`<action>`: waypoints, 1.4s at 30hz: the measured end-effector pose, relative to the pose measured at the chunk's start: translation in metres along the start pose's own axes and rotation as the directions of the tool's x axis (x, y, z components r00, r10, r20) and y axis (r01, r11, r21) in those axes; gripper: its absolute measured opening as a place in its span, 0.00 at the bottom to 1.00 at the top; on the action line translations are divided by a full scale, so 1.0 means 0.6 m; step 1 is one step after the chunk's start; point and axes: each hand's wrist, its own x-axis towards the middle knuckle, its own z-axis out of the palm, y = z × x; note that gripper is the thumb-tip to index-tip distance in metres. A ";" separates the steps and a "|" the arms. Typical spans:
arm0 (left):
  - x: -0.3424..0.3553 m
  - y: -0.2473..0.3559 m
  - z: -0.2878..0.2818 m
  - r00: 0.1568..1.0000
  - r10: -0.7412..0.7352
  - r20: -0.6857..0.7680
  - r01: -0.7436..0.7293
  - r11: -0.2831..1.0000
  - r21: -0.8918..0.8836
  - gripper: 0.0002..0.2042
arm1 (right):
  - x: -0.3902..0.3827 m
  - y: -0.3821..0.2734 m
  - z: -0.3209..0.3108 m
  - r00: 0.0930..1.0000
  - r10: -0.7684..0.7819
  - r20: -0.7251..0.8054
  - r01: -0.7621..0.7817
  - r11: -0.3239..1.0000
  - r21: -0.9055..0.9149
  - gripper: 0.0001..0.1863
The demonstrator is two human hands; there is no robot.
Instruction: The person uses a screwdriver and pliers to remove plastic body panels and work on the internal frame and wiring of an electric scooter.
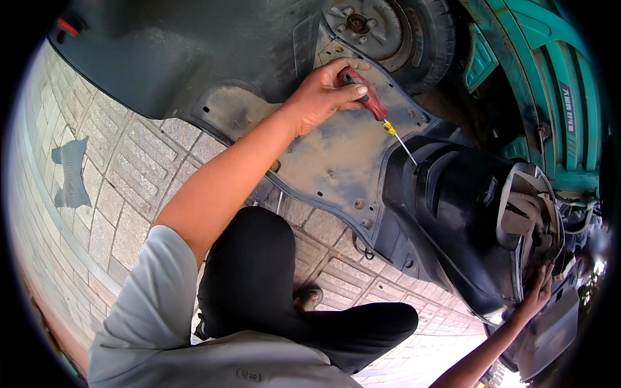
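**Black scooter bodywork on its side, screwdriver at work**

Grey block paving [123, 187] fills the ground from seven to ten o'clock. Across it lies a dusty black scooter body panel [336, 155], underside up, running from eleven o'clock toward four; stiff moulded plastic by the look of it, probably light for its bulk, best gripped along its edges. A wheel [394, 32] sits at twelve, teal bodywork [556, 77] at two.

Left hand [320, 97], just above centre at about twelve, is wrapped around a red-handled screwdriver [369, 103]; its thin shaft points toward three o'clock and meets the darker front housing [453, 213]. Handle looks hard and ribbed, firm to hold; shaft thin, likely prone to slip off a screw head.

Right hand [537, 297], at four o'clock, presses the housing's far edge, fingers partly curled.

Hard to make out: the screwdriver tip and whatever it engages; the right palm; a small grey offcut [70, 174] at nine o'clock.
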 end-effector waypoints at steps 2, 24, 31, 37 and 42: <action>-0.004 0.008 0.027 0.971 -0.142 -0.195 0.160 0.984 0.084 0.18 | -0.004 -0.015 -0.002 1.000 0.006 0.004 -0.006 0.996 -0.086 0.25; 0.002 0.036 0.054 0.936 -0.140 -0.322 0.094 0.983 -0.155 0.15 | -0.029 -0.120 0.007 0.990 -0.004 -0.140 -0.018 0.988 -0.155 0.16; 0.017 0.027 0.147 0.727 -0.109 -0.678 0.405 0.866 0.294 0.15 | -0.038 -0.097 -0.022 0.989 -0.034 -0.145 0.001 0.974 -0.226 0.17; 0.031 -0.015 0.043 0.975 -0.003 -0.222 -0.054 0.966 -0.251 0.16 | -0.032 -0.099 -0.019 0.987 -0.065 -0.147 0.039 0.984 -0.172 0.15; 0.007 -0.016 0.126 0.739 -0.019 -0.674 0.188 0.966 0.179 0.18 | -0.035 -0.098 -0.029 0.992 -0.041 -0.121 0.019 0.984 -0.178 0.15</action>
